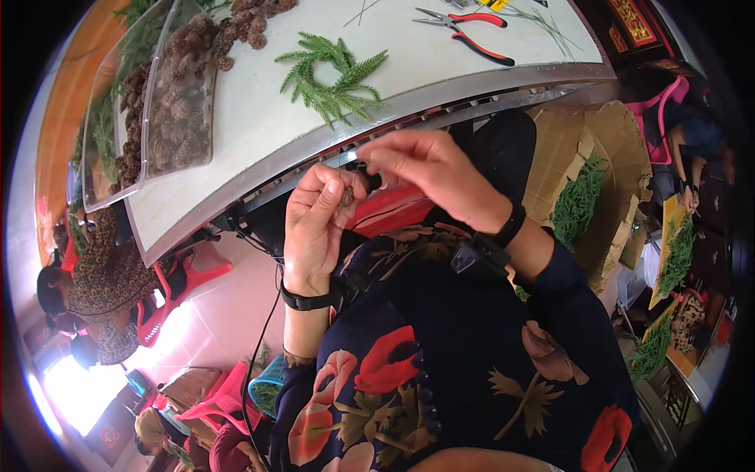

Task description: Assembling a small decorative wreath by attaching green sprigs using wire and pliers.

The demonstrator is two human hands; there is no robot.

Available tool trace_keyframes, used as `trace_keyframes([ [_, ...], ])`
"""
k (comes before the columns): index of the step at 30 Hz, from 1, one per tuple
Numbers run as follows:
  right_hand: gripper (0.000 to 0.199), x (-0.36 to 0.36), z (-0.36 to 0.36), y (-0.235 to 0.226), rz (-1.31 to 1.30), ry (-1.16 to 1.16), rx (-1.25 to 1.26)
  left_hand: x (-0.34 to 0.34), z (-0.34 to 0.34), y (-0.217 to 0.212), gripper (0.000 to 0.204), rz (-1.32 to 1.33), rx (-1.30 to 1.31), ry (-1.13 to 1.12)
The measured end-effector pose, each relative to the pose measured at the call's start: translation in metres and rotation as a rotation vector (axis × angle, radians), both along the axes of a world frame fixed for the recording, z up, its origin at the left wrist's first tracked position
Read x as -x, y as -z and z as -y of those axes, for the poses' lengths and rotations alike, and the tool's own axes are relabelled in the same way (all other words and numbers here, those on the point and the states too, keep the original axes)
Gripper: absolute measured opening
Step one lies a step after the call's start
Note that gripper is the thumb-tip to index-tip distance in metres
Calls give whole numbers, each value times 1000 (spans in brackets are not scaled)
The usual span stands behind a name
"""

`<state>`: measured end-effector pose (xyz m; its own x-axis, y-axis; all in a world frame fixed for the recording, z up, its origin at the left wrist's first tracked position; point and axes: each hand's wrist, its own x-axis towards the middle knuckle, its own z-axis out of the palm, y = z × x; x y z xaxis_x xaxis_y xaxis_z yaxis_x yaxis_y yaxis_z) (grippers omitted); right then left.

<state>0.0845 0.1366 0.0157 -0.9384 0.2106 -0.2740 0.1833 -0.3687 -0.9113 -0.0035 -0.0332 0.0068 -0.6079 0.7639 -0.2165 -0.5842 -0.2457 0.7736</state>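
Just off the table's near edge, my left hand [314, 216] is closed, pinching a small brown pine cone [347, 197] between thumb and fingers. My right hand [440, 173] is raised close beside it, its thumb and fingertips bent together in a pinch. What the right fingertips hold is too thin and small to make out; a fine wire-like line shows between the hands. On the white table beyond them lies a small green wreath of artificial pine sprigs [346, 82]. Pliers with red and black handles [464, 34] rest farther right, jaws apart.
Pine cones fill a clear plastic container [181, 118] at the table's left, with loose cones [244, 23] beside it. Thin green wires [550, 31] lie at the far right. A cardboard box [621, 149] holds green sprigs [580, 200] by my right arm. Other people sit at both sides.
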Motion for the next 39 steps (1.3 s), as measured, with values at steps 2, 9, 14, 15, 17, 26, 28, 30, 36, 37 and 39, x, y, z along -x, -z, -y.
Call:
trace_keyframes([
  [2,13,3,7,5,-89,8,-43,-2,-2,-1,10,16,-15,2],
  [9,11,9,15,-6,-199,-12,-105,-10,-6,-9,13,12,24,-68],
  [14,9,7,12,-13,-157,-25,-67,-4,0,-12,16,88,67,115],
  [15,8,6,11,-14,-146,-18,-41,-2,2,-13,17,91,67,170],
  [17,8,6,13,-13,-134,-11,-14,0,3,-13,19,98,68,280],
  [26,4,4,29,2,-341,339,-336,-13,-13,-15,14,63,23,41],
  [28,5,3,29,4,-355,376,-525,-14,-14,-13,13,31,40,16],
  [30,5,0,28,3,-354,381,-653,-15,-15,-10,12,17,50,6],
  [36,7,-7,29,-6,-375,393,-1257,-18,-17,-7,12,-81,154,-25],
  [37,7,-7,28,-6,-375,391,-1255,-18,-16,-7,13,-87,162,-36],
  [39,9,-7,26,-3,-393,397,-1224,-15,-17,-10,13,-58,174,15],
])
